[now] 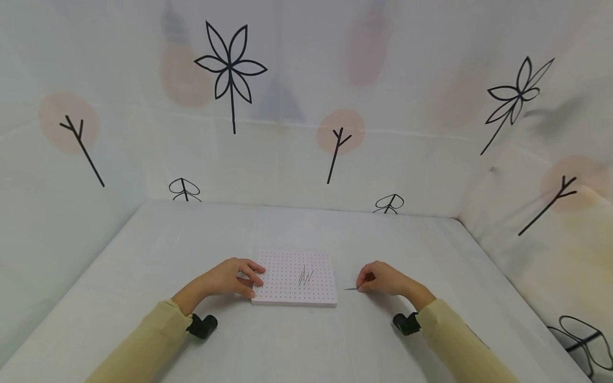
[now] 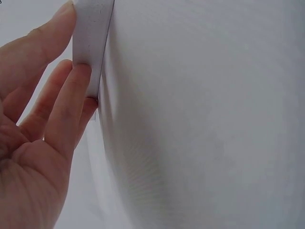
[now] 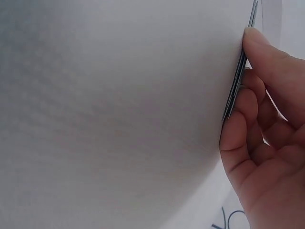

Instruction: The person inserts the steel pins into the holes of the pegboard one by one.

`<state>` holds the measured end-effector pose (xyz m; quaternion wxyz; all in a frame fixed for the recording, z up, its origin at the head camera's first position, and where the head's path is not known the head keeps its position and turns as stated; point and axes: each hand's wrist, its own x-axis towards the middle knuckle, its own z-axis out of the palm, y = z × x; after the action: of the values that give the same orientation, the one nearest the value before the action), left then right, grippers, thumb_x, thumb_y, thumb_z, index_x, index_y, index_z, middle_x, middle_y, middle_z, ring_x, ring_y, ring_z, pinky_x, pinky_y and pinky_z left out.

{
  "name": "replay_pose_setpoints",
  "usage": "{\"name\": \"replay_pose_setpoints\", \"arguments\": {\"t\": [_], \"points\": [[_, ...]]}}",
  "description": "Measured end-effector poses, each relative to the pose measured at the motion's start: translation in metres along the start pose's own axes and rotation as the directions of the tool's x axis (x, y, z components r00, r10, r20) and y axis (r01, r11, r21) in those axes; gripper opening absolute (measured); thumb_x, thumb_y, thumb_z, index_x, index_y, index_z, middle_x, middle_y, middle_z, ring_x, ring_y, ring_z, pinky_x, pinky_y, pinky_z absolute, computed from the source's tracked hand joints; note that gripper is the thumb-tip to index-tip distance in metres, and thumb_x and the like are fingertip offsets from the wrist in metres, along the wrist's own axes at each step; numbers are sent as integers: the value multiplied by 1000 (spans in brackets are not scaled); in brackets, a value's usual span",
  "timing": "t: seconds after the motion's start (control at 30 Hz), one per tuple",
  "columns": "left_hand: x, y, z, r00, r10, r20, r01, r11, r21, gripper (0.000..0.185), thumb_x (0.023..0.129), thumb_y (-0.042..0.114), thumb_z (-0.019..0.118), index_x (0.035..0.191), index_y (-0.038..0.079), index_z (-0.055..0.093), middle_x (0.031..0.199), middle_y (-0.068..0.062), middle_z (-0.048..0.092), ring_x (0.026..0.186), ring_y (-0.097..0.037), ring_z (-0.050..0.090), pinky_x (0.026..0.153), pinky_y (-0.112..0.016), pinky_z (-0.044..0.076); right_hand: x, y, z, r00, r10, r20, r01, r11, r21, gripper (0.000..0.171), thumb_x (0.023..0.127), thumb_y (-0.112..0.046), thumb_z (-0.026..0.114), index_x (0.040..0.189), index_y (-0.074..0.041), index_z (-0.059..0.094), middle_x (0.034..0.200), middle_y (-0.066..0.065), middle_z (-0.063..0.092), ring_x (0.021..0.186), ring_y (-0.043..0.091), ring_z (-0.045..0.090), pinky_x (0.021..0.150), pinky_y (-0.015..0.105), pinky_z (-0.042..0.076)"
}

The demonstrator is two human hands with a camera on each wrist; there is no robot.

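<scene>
A white pegboard (image 1: 294, 295) with rows of small holes lies flat on the table. Several thin metal needles (image 1: 305, 276) stand on it at different tilts, right of its middle. At the board's left edge is my left hand (image 1: 234, 277), its fingers spread; in the left wrist view the thumb and fingertips touch the board's side (image 2: 91, 40). My right hand (image 1: 380, 279), off the board's right edge, pinches several thin, pointed metal needles (image 3: 236, 83) between thumb and fingers. Their tips point toward the board in the head view.
A white cloth covers the table (image 1: 297, 346). Behind it hangs a pale curtain (image 1: 297, 159) with printed flowers and twigs, also closing off both sides. Each wrist carries a small black camera, the left wrist camera (image 1: 203, 326) and the right wrist camera (image 1: 406, 323).
</scene>
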<state>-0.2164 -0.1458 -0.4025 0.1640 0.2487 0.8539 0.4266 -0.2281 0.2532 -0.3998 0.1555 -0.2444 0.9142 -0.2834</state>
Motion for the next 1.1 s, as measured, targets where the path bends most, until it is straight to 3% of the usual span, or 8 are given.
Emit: {"name": "replay_pose_setpoints", "arguments": {"t": [0.43, 0.67, 0.9, 1.1], "points": [[1, 0, -1, 1000, -2, 2, 2, 1000, -5, 20, 70, 6, 80, 88, 11, 74, 121, -8, 57, 101, -21, 60, 86, -32, 49, -3, -2, -1, 999, -28, 30, 28, 999, 27, 6, 85, -11, 66, 83, -7, 61, 78, -5, 57, 75, 13, 48, 67, 26, 42], [0, 0, 0, 1000, 4, -2, -4, 1000, 27, 19, 70, 8, 80, 88, 12, 74, 120, -7, 58, 103, -22, 59, 86, -34, 49, -6, -4, -3, 988, -151, -3, 151, 988, 36, 9, 90, -14, 60, 84, -7, 58, 78, -8, 55, 72, 8, 47, 61, 24, 42], [1, 0, 0, 1000, -2, -3, 2, 1000, 14, 20, 70, 7, 80, 88, 11, 74, 120, -7, 58, 102, -22, 60, 86, -34, 49, -3, -10, -4, 992, -84, -89, 89, 994, 57, 5, 88, -8, 63, 88, -5, 59, 82, -2, 58, 74, 13, 51, 63, 23, 46], [0, 1, -1, 1000, -5, -4, 5, 1000, 14, 20, 70, 7, 80, 88, 12, 74, 120, -7, 57, 103, -23, 59, 86, -33, 49, -1, -19, -4, 985, -74, -154, 87, 993, 82, 10, 86, -6, 65, 94, -2, 64, 86, 0, 62, 73, 13, 56, 64, 23, 51]]}}
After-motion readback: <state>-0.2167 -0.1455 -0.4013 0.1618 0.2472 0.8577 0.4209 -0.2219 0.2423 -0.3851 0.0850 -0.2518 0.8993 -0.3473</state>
